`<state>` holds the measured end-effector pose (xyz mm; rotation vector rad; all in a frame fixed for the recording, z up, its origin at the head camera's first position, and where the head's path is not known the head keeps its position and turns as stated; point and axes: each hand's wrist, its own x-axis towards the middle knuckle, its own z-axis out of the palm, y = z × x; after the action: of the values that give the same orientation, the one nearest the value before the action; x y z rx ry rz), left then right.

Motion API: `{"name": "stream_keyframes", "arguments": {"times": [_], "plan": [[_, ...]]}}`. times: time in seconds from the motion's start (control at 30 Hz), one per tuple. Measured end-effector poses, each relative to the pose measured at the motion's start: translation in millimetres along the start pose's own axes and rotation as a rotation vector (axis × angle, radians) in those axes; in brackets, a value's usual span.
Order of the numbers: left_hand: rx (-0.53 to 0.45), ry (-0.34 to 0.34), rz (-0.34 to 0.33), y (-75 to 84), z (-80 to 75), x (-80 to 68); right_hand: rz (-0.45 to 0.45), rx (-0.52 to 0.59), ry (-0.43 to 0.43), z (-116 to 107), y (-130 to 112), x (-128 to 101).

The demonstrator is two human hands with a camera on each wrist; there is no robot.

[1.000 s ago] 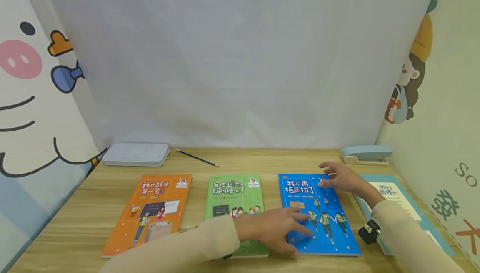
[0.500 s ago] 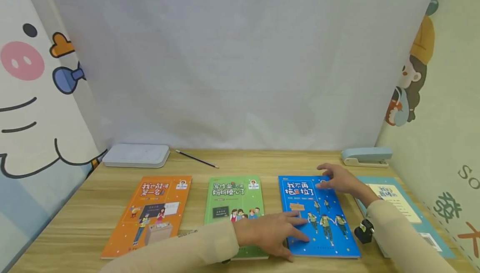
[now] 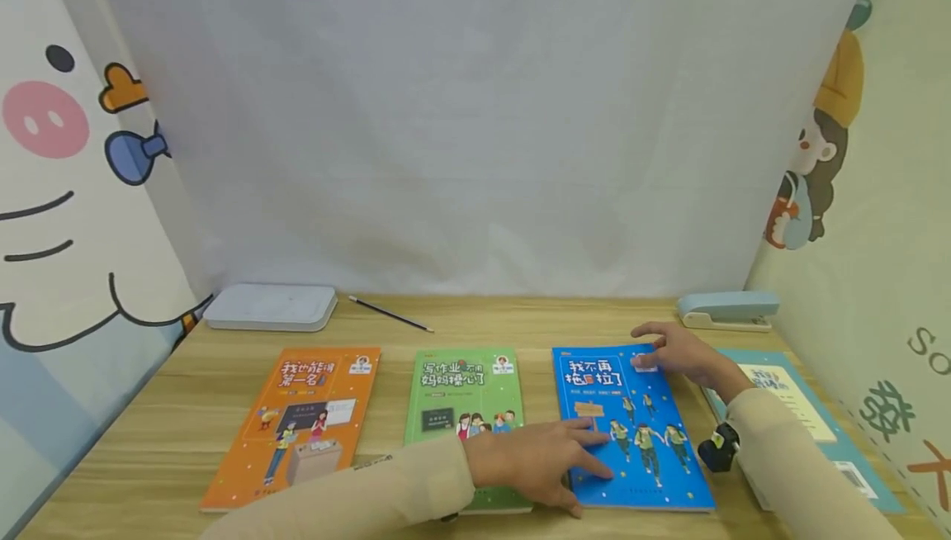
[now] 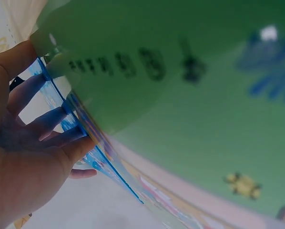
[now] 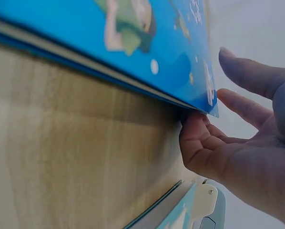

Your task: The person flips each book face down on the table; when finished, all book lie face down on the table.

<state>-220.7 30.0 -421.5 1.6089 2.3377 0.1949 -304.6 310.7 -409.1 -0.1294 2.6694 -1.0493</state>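
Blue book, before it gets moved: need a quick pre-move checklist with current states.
1. Blue book closed, front cover up: ok.
2. Left grip at the blue book: ok, fingers reach over its left edge.
3. Right grip secure: cannot tell; it is at the top right corner, firmness unclear.
4. Green book unobstructed from above: not ok, left grip and sleeve cross its lower part.
5. Teal book apart from blue book: ok, tabletop shows between.
6. Stapler apart from blue book: ok.

We read “我也能得第一名” on the orange book (image 3: 297, 420), “写作业不用妈妈操心了” on the green book (image 3: 466, 400), “我不再拖拉了” on the blue book (image 3: 631, 424), “SO” on the wall (image 3: 839, 300).
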Motion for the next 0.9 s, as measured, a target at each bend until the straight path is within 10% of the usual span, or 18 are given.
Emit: {"name": "stream_keyframes", "arguments": {"times": [0.9], "plan": [[0.002,0.009,0.006,-0.7,0.8,-0.1,0.005,0.349,-0.222,-13,19,-11]]}}
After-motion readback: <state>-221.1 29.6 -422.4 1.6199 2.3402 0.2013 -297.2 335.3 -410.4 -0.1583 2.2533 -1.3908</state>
